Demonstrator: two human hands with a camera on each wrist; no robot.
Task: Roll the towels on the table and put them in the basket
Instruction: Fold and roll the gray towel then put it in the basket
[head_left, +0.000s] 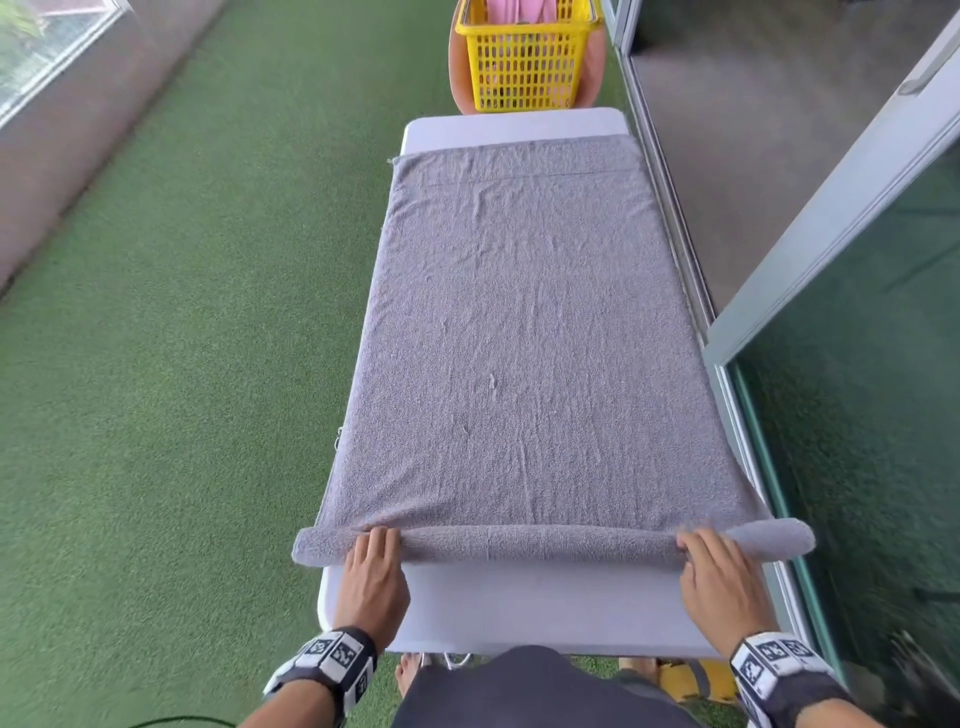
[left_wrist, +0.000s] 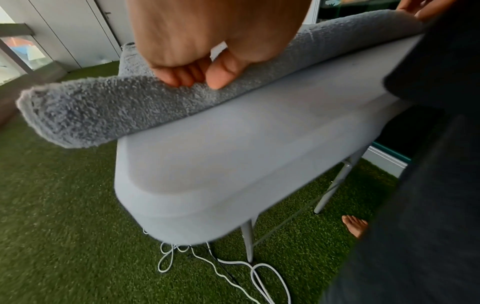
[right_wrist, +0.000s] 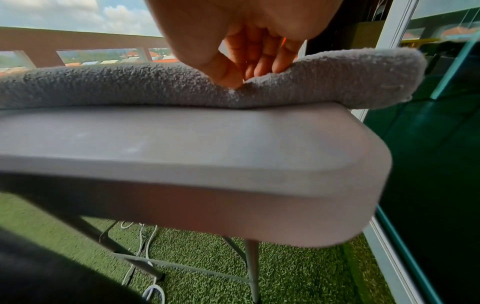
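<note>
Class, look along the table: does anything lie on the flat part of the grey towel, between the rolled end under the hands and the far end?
Nothing visible does. The grey towel lies bare up to its far edge.

Grey towel on white table

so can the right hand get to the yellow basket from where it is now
Probably not without stepping forward. The right hand grips the rolled end of the grey towel at the near end of the table; the yellow basket sits beyond the far end, the whole tabletop between them.

Green turf floor, glass doors
</note>
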